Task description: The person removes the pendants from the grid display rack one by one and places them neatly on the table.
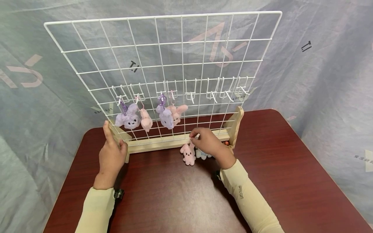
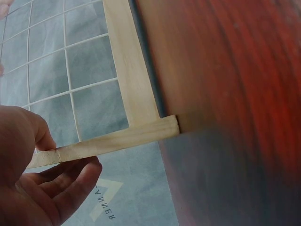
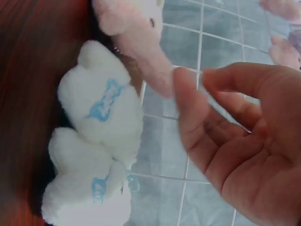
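In the head view, my left hand (image 1: 112,155) is at the left end of the wire grid rack. It grips the wooden side foot (image 2: 113,141), thumb on one face and fingers on the other in the left wrist view. My right hand (image 1: 208,142) is low in front of the grid, thumb and forefinger pinched at the raised ear of a pink bunny plush keychain (image 1: 188,155). The bunny faces me, close over the table. Two white plush toys (image 3: 101,94) with blue markings lie beside it, partly hidden by the right hand in the head view.
Several white hooks (image 1: 214,95) line the white wire grid (image 1: 182,42). Purple bunny plushes (image 1: 132,120) and pink ones (image 1: 146,120) hang on the left and middle hooks. A small orange-red item (image 1: 226,143) is by the right wooden foot (image 1: 236,126). The dark red table (image 1: 163,194) is underneath.
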### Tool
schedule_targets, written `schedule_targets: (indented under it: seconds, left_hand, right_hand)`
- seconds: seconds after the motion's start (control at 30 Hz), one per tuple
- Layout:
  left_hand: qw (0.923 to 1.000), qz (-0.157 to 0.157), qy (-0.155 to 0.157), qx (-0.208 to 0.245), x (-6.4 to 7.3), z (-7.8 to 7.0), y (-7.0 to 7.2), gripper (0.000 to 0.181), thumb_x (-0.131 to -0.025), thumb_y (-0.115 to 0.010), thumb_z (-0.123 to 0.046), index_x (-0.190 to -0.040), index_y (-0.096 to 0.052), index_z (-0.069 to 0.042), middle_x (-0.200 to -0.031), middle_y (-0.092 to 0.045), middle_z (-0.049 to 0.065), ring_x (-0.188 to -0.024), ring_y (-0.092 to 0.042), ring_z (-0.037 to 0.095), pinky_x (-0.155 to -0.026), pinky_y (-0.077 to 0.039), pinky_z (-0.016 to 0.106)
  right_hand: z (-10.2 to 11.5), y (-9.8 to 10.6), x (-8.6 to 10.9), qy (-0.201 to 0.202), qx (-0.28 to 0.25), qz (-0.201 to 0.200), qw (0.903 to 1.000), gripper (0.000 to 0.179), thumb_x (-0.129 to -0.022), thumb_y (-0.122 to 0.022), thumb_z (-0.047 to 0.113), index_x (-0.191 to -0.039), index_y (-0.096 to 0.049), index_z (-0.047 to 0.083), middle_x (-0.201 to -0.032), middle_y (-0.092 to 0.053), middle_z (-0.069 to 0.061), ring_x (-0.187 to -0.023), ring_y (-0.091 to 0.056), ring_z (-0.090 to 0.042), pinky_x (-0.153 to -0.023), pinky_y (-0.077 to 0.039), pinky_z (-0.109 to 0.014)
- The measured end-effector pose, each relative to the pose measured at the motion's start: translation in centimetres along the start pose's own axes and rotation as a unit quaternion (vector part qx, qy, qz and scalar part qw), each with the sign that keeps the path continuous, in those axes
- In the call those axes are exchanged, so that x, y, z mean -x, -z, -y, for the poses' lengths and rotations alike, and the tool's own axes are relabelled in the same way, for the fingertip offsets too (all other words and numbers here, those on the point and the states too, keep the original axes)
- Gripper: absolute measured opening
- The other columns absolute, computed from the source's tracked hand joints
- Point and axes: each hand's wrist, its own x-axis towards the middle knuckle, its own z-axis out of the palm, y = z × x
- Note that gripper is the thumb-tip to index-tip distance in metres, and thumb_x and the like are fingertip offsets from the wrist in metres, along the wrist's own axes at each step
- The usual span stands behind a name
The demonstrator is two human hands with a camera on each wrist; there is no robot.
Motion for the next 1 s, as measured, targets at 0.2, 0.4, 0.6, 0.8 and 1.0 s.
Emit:
schedule_targets:
  seconds: [0.2, 0.4, 0.6, 0.8, 1.0]
  left_hand:
    - [1.0, -0.002, -0.003, 0.001, 0.0, 0.0, 0.0, 0.091, -0.095, -0.06, -0.006, -0.169, -0.008, -0.013, -0.067, -0.054, 0.025, -0.048, -0.042, 0.032, -0.046, -0.033, 0.048]
    - [1.0, 0.0, -0.003, -0.003, 0.1, -0.1, 0.1, 0.091, -0.095, -0.061, -0.006, -0.169, -0.008, -0.013, -0.063, -0.049, 0.02, -0.048, -0.04, 0.03, -0.046, -0.031, 0.043]
    - [1.0, 0.001, 0.001, -0.004, 0.1, -0.2, 0.3, 0.091, -0.094, -0.06, -0.004, -0.168, -0.008, -0.013, -0.064, -0.049, 0.02, -0.048, -0.04, 0.029, -0.046, -0.031, 0.045]
    - [1.0, -0.002, -0.003, -0.002, 0.0, -0.2, 0.1, 0.091, -0.094, -0.061, -0.004, -0.168, -0.009, -0.013, -0.065, -0.051, 0.023, -0.048, -0.041, 0.031, -0.046, -0.032, 0.046]
    - [1.0, -0.003, -0.005, -0.001, 0.0, -0.2, 0.0, 0.091, -0.095, -0.061, -0.006, -0.169, -0.009, -0.013, -0.063, -0.049, 0.02, -0.047, -0.039, 0.03, -0.046, -0.031, 0.043]
  right_hand:
    - [1.0, -0.2, -0.1, 0.029, -0.083, -0.048, 0.995, 0.024, -0.099, -0.066, 0.007, -0.122, -0.07, 0.003, -0.11, -0.076, -0.014, -0.09, -0.07, -0.024, -0.074, -0.056, -0.028]
    - [1.5, -0.6, -0.2, 0.054, -0.186, -0.054, 0.9796, 0.042, -0.098, -0.066, 0.001, -0.139, -0.061, 0.005, -0.125, -0.072, -0.02, -0.099, -0.071, -0.028, -0.074, -0.063, -0.041]
    - [2.2, -1.1, -0.2, 0.089, -0.271, -0.034, 0.9578, 0.062, -0.096, -0.066, -0.006, -0.154, -0.045, 0.002, -0.145, -0.06, -0.024, -0.094, -0.071, -0.022, -0.07, -0.062, -0.04]
    - [2.9, -2.0, 0.0, 0.105, -0.371, -0.014, 0.9225, 0.075, -0.096, -0.059, -0.01, -0.16, -0.022, 0.002, -0.166, -0.037, -0.023, -0.095, -0.07, -0.019, -0.066, -0.063, -0.047]
    - [3.6, -2.6, 0.2, 0.107, -0.446, -0.003, 0.8886, 0.084, -0.097, -0.056, -0.009, -0.164, -0.009, 0.009, -0.173, -0.024, -0.018, -0.091, -0.073, -0.017, -0.062, -0.062, -0.035]
